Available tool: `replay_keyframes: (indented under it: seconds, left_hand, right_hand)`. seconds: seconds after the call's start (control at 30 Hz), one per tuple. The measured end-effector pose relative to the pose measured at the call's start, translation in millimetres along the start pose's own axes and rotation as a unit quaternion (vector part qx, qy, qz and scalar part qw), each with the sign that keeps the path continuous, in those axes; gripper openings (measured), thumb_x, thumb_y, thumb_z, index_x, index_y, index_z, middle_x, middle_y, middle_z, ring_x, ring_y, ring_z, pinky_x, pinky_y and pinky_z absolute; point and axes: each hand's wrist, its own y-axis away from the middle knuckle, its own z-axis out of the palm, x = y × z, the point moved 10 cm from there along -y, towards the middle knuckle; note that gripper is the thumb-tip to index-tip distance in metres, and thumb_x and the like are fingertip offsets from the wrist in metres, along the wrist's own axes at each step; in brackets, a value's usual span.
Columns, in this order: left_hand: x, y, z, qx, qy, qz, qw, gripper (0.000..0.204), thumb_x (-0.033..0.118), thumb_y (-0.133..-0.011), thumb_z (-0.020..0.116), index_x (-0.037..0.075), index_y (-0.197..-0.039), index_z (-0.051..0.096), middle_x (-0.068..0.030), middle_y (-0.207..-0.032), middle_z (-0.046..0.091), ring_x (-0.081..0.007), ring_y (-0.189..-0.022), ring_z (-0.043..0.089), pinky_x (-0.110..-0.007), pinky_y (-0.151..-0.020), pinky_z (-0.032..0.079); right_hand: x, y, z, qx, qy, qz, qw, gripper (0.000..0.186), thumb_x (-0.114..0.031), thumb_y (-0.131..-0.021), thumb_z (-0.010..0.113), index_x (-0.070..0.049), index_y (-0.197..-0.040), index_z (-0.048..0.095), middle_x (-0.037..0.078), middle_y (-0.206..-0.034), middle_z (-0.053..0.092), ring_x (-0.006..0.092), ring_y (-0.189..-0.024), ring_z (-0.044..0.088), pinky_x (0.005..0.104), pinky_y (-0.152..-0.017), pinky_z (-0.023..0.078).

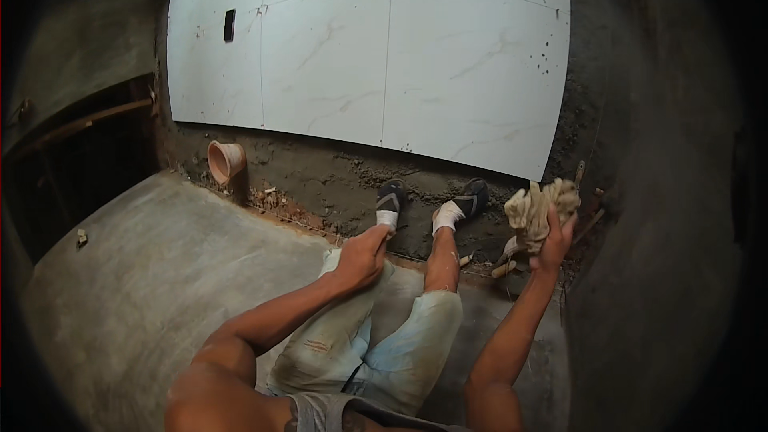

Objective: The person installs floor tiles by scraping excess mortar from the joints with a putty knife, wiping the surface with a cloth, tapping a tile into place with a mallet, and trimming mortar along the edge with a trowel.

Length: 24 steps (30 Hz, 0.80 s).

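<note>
My right hand (554, 244) is raised at the right, closed around a bunched pair of cream, dirt-stained work gloves (538, 212). The gloves stay off the floor, beyond the lower right corner of the tiles. In front of my left shin, my left hand (364, 258) is closed with its fingers curled over. Whatever may be in those fingers is hidden. Large white tiles with faint veins (448, 72) lie side by side ahead of my feet, with dark specks of mortar on them.
A black phone (230, 26) lies on the left tile. An orange-brown pot (226, 162) stands tilted on the rough mortar strip (304, 168). Smooth grey floor (160, 248) spreads at the left. Wooden-handled tools (506, 269) lie below the gloves, near a trowel-like handle (580, 170).
</note>
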Motion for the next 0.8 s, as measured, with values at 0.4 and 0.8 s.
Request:
replay_keyframes:
  seconds: [0.4,0.8]
  left_hand:
    - [-151.9,135.3,-20.7,-0.032,-0.237,-0.071,0.968,0.037,0.017,-0.082,0.073,0.005,-0.116,0.065,-0.016,-0.122,0.06,-0.0372,-0.119,0.054,-0.053,-0.105,0.034]
    - [-184.9,143.4,-60.4,0.025,-0.068,-0.139,0.988,0.03,0.022,-0.078,0.073,0.009,-0.105,0.07,-0.0059,-0.107,0.069,-0.0308,-0.119,0.057,-0.052,-0.105,0.032]
  right_hand:
    - [67.0,-52.9,454.1,-0.289,0.309,-0.286,0.86,0.063,-0.021,-0.09,0.076,-0.011,-0.142,0.042,0.02,-0.133,0.058,0.0392,-0.121,0.06,0.046,-0.101,0.051]
    - [271.5,-100.0,408.5,-0.184,0.657,-0.39,0.619,0.062,-0.012,-0.075,0.075,-0.032,-0.132,0.063,0.012,-0.149,0.043,0.0436,-0.125,0.046,0.0579,-0.1,0.046]
